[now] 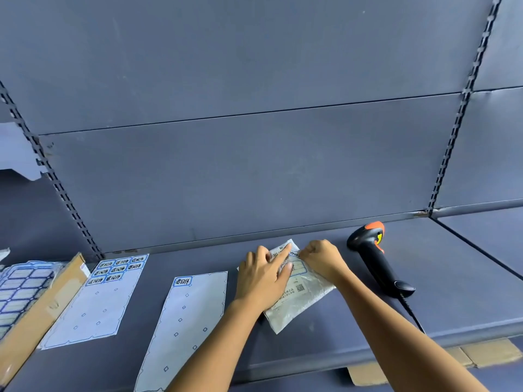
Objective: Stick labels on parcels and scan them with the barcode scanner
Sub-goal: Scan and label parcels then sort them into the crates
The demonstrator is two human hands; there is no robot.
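my left hand (261, 278) lies open on the parcel (304, 295), fingers straight, forefinger stretched toward its far corner, thumb tip touching the near end of the blue-edged label (298, 268) on the bag. my right hand (322, 258) is curled at the parcel's far right edge, thumb and forefinger pinching the parcel there; whether they also catch the label's end i cannot tell. the parcel lies flat and askew on the shelf (458, 278), between my hands. the scanner (376, 258) lies on its side just right of my right hand, apart from it, its cord trailing off the front. left of the parcel lies a sheet (192, 321) with one label left on it, and further left a second sheet (93, 304) with a block of labels at its far end. a box (42, 309) at the far left holds more sheets.
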